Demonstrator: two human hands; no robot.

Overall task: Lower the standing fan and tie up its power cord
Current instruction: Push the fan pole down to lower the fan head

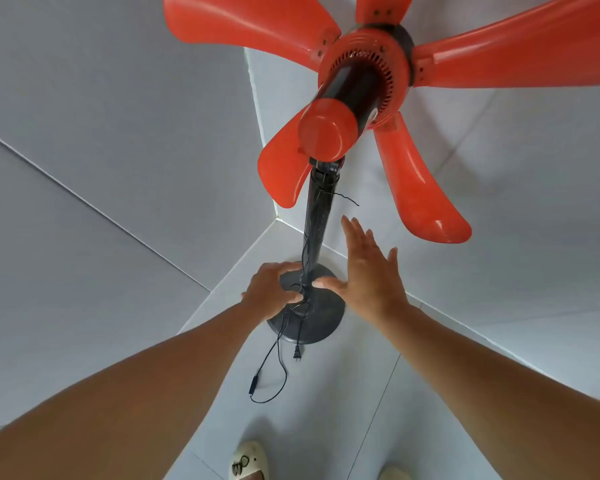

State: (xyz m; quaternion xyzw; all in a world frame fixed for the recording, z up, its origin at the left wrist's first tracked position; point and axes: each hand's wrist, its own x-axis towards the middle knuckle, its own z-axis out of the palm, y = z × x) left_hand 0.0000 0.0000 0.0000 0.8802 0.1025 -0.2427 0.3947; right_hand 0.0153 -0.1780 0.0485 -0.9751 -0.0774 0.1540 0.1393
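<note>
A standing fan with red blades (pixel 420 188) and a red motor housing (pixel 329 131) rises on a black pole (pixel 317 216) from a round black base (pixel 321 322) on the floor. A thin black power cord (pixel 274 348) runs down the pole and loops onto the floor, with an inline switch (pixel 253 384) and the plug (pixel 297 353) lying loose. My left hand (pixel 269 289) reaches to the pole's foot, fingers curled near the cord; whether it holds the cord is unclear. My right hand (pixel 368 271) hovers beside the pole, fingers spread.
The fan stands in a room corner between two pale grey walls (pixel 84 133). The floor is light tile (pixel 326 410). My feet in pale sandals (pixel 248 460) show at the bottom edge.
</note>
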